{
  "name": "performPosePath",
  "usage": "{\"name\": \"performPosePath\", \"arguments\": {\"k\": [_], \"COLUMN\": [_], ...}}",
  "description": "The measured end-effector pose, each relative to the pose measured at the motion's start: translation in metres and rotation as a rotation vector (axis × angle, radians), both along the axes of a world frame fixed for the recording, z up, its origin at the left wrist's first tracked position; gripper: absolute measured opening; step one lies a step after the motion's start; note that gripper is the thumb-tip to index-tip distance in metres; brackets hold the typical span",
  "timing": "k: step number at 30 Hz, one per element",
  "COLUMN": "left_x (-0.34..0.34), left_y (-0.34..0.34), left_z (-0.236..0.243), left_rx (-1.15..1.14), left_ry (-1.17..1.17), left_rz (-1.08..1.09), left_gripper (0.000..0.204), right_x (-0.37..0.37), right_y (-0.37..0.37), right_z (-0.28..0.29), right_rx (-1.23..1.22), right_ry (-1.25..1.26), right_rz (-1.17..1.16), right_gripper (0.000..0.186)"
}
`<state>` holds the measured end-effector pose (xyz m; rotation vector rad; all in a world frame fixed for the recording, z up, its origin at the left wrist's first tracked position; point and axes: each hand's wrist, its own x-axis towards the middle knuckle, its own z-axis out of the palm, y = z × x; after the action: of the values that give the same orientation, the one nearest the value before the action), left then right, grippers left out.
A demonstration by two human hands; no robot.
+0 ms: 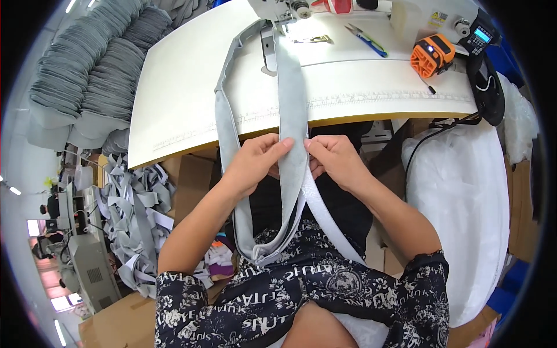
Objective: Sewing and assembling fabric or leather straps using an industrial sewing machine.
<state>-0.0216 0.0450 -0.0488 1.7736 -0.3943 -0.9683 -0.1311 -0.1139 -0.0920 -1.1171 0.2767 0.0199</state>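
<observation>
A long grey fabric strip (292, 87) runs from under the sewing machine head (272, 8) over the table's front edge and loops down to my lap. My left hand (253, 161) pinches its left edge just off the table, thumb on top and fingers behind. Opposite, my right hand (338, 158) grips the right edge between thumb and curled fingers. A white shiny strip (325, 214) hangs from below the right hand, lying along the grey fabric's edge. The fingertips under the fabric are hidden.
On the white sewing table (191, 75) lie thread snips (366, 40) and an orange-black device (432, 55). Stacked grey fabric pieces (75, 69) stand at the far left, with loose grey strips (136, 220) below. A large white plastic-wrapped bundle (458, 220) sits at the right.
</observation>
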Motion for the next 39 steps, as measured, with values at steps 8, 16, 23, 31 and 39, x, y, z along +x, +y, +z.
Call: {"name": "performPosePath", "arguments": {"k": [8,16,23,31,39], "left_x": [0.003,0.003,0.067,0.11,0.086], "left_y": [-0.003,-0.003,-0.041,-0.114,-0.102], "left_z": [-0.009,0.008,0.032,0.008,0.016], "left_rx": [-0.079,-0.004,0.349,0.298,0.29], "left_ry": [0.192,0.252,-0.467,-1.047,-0.92], "left_rz": [0.019,-0.024,-0.239,-0.063,-0.123], "left_gripper": [0.027,0.031,0.049,0.069,0.073], "right_x": [-0.004,0.018,0.019,0.019,0.017], "right_y": [-0.023,-0.033,-0.034,-0.043,-0.05], "right_z": [0.005,0.0,-0.001,0.007,0.007], "right_rx": [-1.447,-1.619,-1.547,-1.564,-1.569], "right_ry": [-0.579,-1.037,-1.039,-1.087,-1.124], "right_rz": [-0.273,-0.158,-0.163,-0.118,-0.019], "right_gripper": [0.019,0.032,0.028,0.019,0.018]}}
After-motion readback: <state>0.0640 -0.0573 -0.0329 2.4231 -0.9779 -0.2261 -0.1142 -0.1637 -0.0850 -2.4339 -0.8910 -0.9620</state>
